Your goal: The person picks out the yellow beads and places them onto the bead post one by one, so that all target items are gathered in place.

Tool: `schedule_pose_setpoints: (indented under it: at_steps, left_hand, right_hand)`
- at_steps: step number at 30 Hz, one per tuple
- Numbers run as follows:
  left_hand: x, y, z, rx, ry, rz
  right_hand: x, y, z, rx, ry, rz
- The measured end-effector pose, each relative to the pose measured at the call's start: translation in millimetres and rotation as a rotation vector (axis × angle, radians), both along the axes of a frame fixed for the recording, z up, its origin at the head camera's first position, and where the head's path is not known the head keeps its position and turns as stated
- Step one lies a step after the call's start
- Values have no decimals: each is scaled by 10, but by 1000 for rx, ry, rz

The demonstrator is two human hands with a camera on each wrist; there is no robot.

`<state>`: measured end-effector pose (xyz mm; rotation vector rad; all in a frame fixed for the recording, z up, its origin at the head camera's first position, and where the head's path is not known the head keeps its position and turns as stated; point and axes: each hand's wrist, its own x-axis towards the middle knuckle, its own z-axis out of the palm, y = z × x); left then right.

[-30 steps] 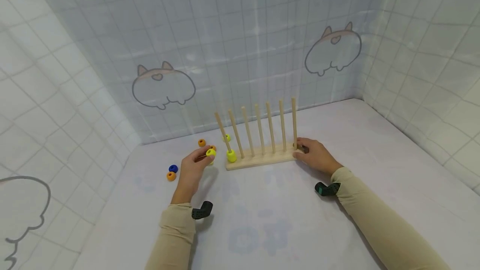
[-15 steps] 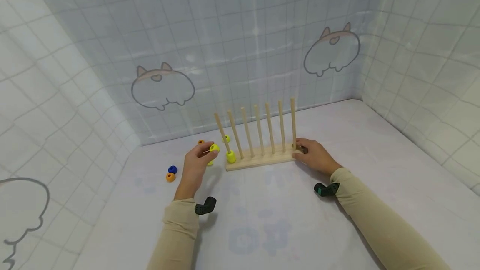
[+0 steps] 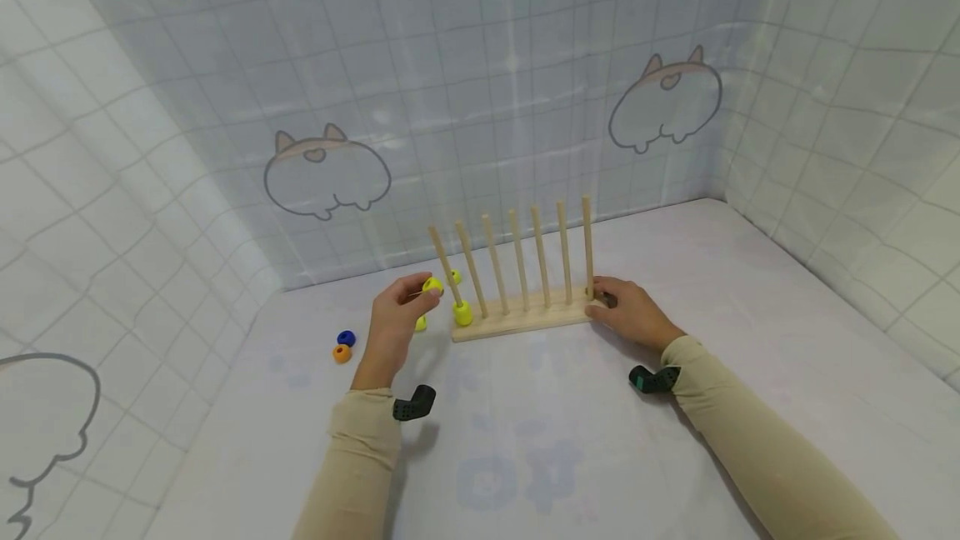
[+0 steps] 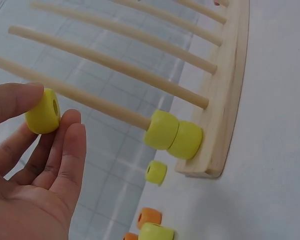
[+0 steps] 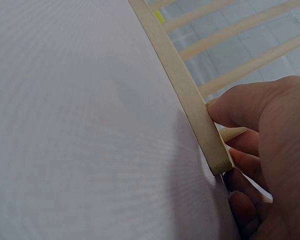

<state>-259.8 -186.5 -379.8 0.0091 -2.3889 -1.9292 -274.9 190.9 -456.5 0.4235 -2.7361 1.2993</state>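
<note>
My left hand [image 3: 393, 319] pinches a yellow bead [image 4: 42, 112] between thumb and fingers, its hole facing the leftmost peg [image 3: 444, 261]. The bead is held up beside that peg, left of it in the head view. Two yellow beads [image 4: 172, 135] are stacked at the foot of the same peg. The wooden peg rack [image 3: 517, 322] stands upright on the table, with several bare pegs in a row. My right hand [image 3: 633, 311] grips the right end of the rack's base [image 5: 195, 107], thumb on the near side and fingers round the far side.
A blue bead [image 3: 346, 338] and an orange bead [image 3: 342, 353] lie left of my left hand. A yellow bead [image 4: 156, 172] lies behind the rack's left end; another yellow bead [image 4: 156, 232] lies near orange beads [image 4: 149, 216]. A tile-patterned sheet [image 3: 480, 107] rises behind.
My left hand has moved slightly right and away from me, bringing the yellow bead up closer to the leftmost peg. My right hand and the rack stay where they were.
</note>
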Motion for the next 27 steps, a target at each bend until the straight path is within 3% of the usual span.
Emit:
schedule_pose_setpoints:
  at_steps: [5,12,21,27]
  left_hand:
    - [18,8,41,-15,11,-17]
    - [45,14,98,52,44,-56]
    - [40,36,187,42,92,-74]
    - [14,58,228,2,84,-72]
  right_hand:
    - [-5,3,-11,-5,3,5]
    - [-25,14,-20,24,12,9]
    - [1,11,10,13,3,4]
    - [-10,19,-7,2,7,12]
